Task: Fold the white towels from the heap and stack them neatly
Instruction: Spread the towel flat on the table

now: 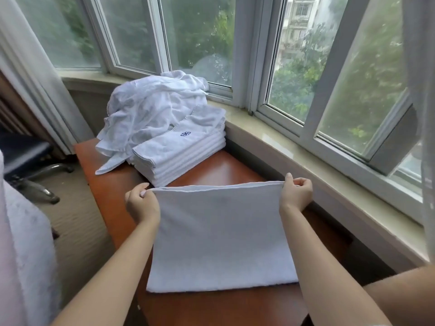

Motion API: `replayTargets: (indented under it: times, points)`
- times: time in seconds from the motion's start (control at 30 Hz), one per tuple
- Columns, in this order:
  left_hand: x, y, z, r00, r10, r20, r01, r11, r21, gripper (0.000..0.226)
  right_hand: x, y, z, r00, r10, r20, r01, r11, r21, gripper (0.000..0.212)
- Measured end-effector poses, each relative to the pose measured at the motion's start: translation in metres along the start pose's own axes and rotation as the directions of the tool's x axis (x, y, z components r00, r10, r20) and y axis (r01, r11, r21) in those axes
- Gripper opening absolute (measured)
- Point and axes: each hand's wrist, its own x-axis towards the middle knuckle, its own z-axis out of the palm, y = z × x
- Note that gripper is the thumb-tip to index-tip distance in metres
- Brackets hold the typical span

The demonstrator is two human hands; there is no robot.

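Note:
A white towel (221, 236) lies doubled over on the brown table (226, 170), its folded edge nearest me. My left hand (141, 203) pinches the towel's far left corner. My right hand (295, 194) pinches the far right corner, and the far edge is stretched taut between them, slightly lifted. Beyond it stands a neat stack of folded towels (179, 154) with a blue emblem on top. A rumpled heap of white towels (153, 109) sits behind and left of the stack, partly draped over it.
A stone window sill (317, 156) runs along the table's right and far sides under large windows. A dark office chair (30, 165) stands on the carpet at left. White fabric (21, 243) fills the near left edge.

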Motion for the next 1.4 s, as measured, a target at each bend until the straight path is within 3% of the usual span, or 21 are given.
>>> replayTargets:
  times: [0.1,0.2,0.4,0.5,0.6,0.8,0.93,1.03,1.1,1.2,1.3,1.4]
  points:
    - [0.01,-0.014,0.015,0.984,-0.175,-0.013,0.174,0.982,-0.068,0.03,0.006,0.016,0.009,1.0,0.01,0.018,-0.009,0.998,-0.063,0.012]
    - [0.004,-0.037,0.017,0.964,-0.265,-0.026,0.261,0.959,-0.108,0.014,-0.004,0.046,0.001,0.999,0.035,-0.001,-0.035,0.995,-0.092,0.02]
    - [-0.029,-0.087,-0.016,0.949,-0.29,-0.123,0.274,0.952,-0.135,0.036,-0.056,0.105,-0.039,0.994,-0.029,-0.105,0.015,0.992,-0.129,0.034]
    - [-0.059,-0.121,-0.036,0.93,-0.347,-0.119,0.342,0.938,-0.061,0.05,-0.07,0.132,-0.053,0.982,0.15,-0.113,-0.17,0.964,-0.205,0.042]
    - [-0.074,-0.141,-0.048,0.837,-0.534,-0.12,0.535,0.844,-0.02,0.056,-0.072,0.15,-0.067,0.927,0.365,-0.081,-0.372,0.878,-0.302,0.044]
    - [-0.068,-0.134,-0.041,0.935,-0.351,-0.042,0.353,0.935,0.029,0.056,-0.061,0.146,-0.067,0.984,0.179,-0.021,-0.179,0.956,-0.231,0.044]
    - [-0.062,-0.15,-0.044,0.857,-0.516,-0.008,0.507,0.839,0.197,0.056,-0.059,0.164,-0.072,0.95,0.31,0.027,-0.278,0.885,-0.372,0.045]
    - [-0.055,-0.163,-0.049,0.864,-0.496,0.089,0.432,0.82,0.376,0.057,-0.053,0.167,-0.072,0.958,0.287,0.017,-0.251,0.863,-0.438,0.047]
    - [-0.051,-0.166,-0.047,0.852,-0.507,0.129,0.414,0.803,0.428,0.059,-0.047,0.165,-0.069,0.948,0.317,0.029,-0.245,0.785,-0.569,0.052]
    - [-0.047,-0.167,-0.042,0.823,-0.543,0.169,0.417,0.777,0.471,0.037,-0.042,0.162,-0.066,0.92,0.387,0.059,-0.233,0.664,-0.71,0.054]
    - [-0.044,-0.161,-0.039,0.751,-0.646,0.136,0.595,0.751,0.286,0.025,-0.042,0.161,-0.063,0.896,0.441,0.05,-0.259,0.612,-0.747,0.038]
    - [-0.047,-0.151,-0.039,0.684,-0.701,0.204,0.72,0.693,-0.032,0.015,-0.057,0.156,-0.06,0.899,0.427,0.095,-0.259,0.694,-0.671,0.03]
